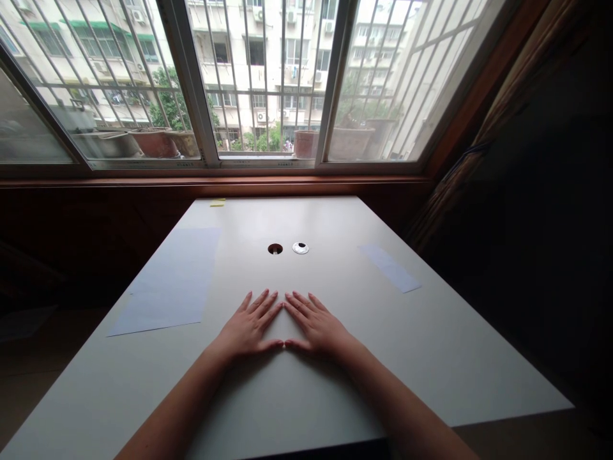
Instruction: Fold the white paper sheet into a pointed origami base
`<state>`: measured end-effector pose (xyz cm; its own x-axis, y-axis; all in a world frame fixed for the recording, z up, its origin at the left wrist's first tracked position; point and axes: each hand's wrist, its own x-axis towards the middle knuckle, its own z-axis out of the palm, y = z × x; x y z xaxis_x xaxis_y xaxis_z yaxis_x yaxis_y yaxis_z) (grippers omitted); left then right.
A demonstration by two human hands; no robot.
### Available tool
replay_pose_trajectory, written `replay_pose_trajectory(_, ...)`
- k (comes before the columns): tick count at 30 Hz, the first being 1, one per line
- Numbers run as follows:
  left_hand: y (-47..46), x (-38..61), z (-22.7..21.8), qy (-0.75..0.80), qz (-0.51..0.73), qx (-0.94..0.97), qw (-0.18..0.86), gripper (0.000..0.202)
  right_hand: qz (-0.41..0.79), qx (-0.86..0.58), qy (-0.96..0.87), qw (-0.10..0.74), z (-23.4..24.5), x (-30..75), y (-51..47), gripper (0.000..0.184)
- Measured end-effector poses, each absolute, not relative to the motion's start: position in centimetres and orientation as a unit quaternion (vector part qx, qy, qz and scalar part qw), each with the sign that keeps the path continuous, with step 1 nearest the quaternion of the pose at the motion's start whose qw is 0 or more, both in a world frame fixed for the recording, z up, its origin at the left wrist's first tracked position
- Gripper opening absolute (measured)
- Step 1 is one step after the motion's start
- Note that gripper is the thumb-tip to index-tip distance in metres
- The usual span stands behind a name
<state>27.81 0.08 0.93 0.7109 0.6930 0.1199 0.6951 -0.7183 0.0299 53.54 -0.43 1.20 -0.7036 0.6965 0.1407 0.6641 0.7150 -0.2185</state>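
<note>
My left hand [249, 327] lies flat on the white table [268, 396], palm down with its fingers spread. Mirroring it, my right hand [315, 326] rests flat on the same surface, fingers also apart. The thumbs meet or nearly meet at the tips, and so do the index fingers. Neither hand holds anything. Just beyond the fingertips are a round hole [274, 249] in the tabletop and a silvery round cover [301, 248] with a dark opening. A large pale sheet of paper [167, 281] lies left of my left hand; a narrower paper strip [390, 267] lies to the right.
Yellow tape [217, 203] marks the table's far left corner. Behind the table runs a wooden sill [287, 186] under a barred window, with flower pots [156, 142] outside. A curtain [472, 153] hangs at the right. A dark edge [325, 450] shows at the bottom.
</note>
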Motion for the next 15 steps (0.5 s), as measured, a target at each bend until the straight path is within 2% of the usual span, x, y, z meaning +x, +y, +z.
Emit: replay_pose_trajectory(15, -0.77, 27.97, 0.33, -0.381, -0.049, -0.923, 0.016, 0.084, 0.072, -0.377, -0.92, 0.085, 0.89, 53.48, -1.28, 0.084)
